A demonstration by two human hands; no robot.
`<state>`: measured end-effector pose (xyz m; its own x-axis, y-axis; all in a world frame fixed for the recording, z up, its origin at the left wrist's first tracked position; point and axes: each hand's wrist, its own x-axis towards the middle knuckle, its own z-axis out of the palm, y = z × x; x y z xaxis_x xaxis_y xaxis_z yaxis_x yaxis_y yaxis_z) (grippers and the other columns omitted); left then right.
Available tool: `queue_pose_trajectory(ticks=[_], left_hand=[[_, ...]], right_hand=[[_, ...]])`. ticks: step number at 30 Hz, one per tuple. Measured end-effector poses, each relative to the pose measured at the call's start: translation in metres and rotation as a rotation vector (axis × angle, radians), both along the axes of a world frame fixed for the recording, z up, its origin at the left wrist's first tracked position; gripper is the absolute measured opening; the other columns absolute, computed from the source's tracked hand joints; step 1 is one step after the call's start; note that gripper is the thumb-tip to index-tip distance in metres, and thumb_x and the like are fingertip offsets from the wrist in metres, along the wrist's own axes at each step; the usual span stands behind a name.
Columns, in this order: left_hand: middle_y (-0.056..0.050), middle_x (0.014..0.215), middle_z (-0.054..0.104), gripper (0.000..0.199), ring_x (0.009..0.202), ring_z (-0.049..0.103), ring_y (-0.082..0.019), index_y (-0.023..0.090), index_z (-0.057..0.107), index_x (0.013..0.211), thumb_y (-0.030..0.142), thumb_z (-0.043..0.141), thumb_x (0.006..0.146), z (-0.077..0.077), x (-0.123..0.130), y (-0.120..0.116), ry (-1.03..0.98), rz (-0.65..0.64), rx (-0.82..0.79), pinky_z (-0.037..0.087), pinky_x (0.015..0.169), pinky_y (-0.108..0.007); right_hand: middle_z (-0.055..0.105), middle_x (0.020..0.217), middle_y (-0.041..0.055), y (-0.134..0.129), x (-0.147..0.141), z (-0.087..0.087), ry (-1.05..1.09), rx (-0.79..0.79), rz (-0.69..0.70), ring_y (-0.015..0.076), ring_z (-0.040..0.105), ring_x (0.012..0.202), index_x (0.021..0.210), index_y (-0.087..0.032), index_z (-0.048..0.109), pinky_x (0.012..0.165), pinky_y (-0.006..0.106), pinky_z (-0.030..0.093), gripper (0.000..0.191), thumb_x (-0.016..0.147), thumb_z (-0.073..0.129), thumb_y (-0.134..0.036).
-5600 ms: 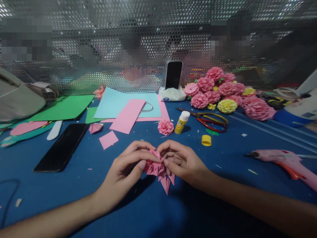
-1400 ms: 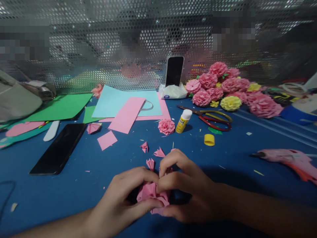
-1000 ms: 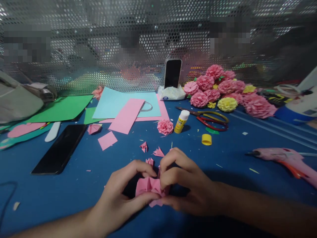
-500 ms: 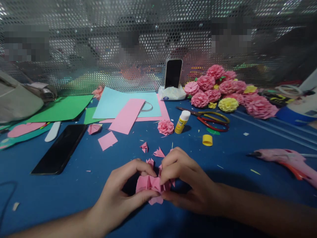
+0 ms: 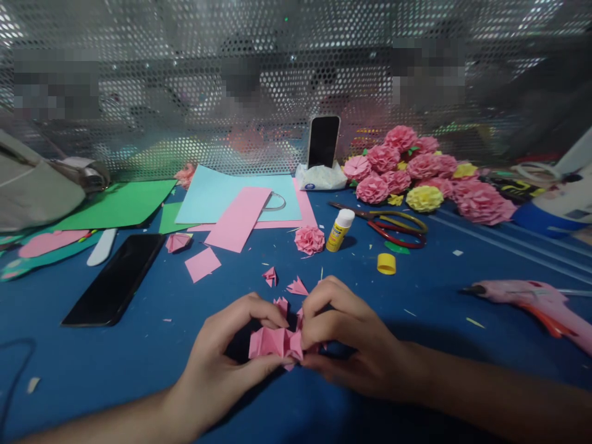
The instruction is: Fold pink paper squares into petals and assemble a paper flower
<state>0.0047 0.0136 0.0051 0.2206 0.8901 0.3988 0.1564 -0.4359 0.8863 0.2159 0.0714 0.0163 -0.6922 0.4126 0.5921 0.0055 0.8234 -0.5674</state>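
A pleated piece of pink paper (image 5: 274,343) is pinched between both hands above the blue tabletop. My left hand (image 5: 235,351) grips its left part, thumb below and fingers above. At its right end, the bent fingers and thumb of my right hand (image 5: 342,339) are closed on the same paper and hide part of it. Just beyond the fingertips lie small folded pink paper pieces (image 5: 297,286), one of them a little pointed piece (image 5: 270,276). Farther back are a ruffled pink paper flower (image 5: 309,240) and a glue stick (image 5: 340,230) standing uncapped-side unclear.
A yellow cap (image 5: 386,264), scissors (image 5: 388,223) and a pink glue gun (image 5: 531,299) lie to the right. Paper flowers (image 5: 398,163) are heaped behind. On the left are a black phone (image 5: 113,280), coloured sheets (image 5: 115,203) and a pink square (image 5: 202,264). A perforated metal screen (image 5: 185,123) stands behind.
The pink paper has turned slightly between my fingers, so more of its pleated side shows and less hangs below. Both hands stay in nearly the same place.
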Motion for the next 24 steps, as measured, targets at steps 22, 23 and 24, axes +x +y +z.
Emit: queue_pose_trajectory(ticks=[22,23,24], left_hand=[[0.004,0.085,0.064,0.021,0.076,0.059,-0.010,0.023,0.064,0.095,0.009,0.073,0.083,-0.001,0.000,0.004,-0.014,0.024,0.004,0.045,0.070,-0.019],[0.004,0.084,0.064,0.021,0.076,0.059,-0.010,0.023,0.064,0.095,0.009,0.073,0.083,-0.001,0.001,0.004,-0.015,0.026,0.004,0.045,0.069,-0.019],[0.004,0.084,0.064,0.020,0.076,0.059,-0.010,0.023,0.064,0.095,0.009,0.073,0.083,0.000,0.001,0.004,-0.014,0.029,0.006,0.045,0.069,-0.019]], right_hand=[[0.063,0.094,0.0015,-0.002,-0.001,-0.003,0.043,0.008,-0.115,0.0135,0.057,0.088,0.090,-0.021,0.068,0.082,0.029,0.042,0.002,0.092,0.069,-0.022],[0.064,0.096,0.0017,-0.004,-0.002,-0.002,0.045,-0.021,-0.120,0.0135,0.057,0.088,0.090,-0.021,0.068,0.081,0.029,0.042,0.004,0.092,0.069,-0.025],[0.065,0.097,0.0019,-0.005,-0.002,-0.002,0.051,-0.051,-0.114,0.0133,0.057,0.087,0.090,-0.021,0.068,0.081,0.029,0.043,0.008,0.092,0.069,-0.028]])
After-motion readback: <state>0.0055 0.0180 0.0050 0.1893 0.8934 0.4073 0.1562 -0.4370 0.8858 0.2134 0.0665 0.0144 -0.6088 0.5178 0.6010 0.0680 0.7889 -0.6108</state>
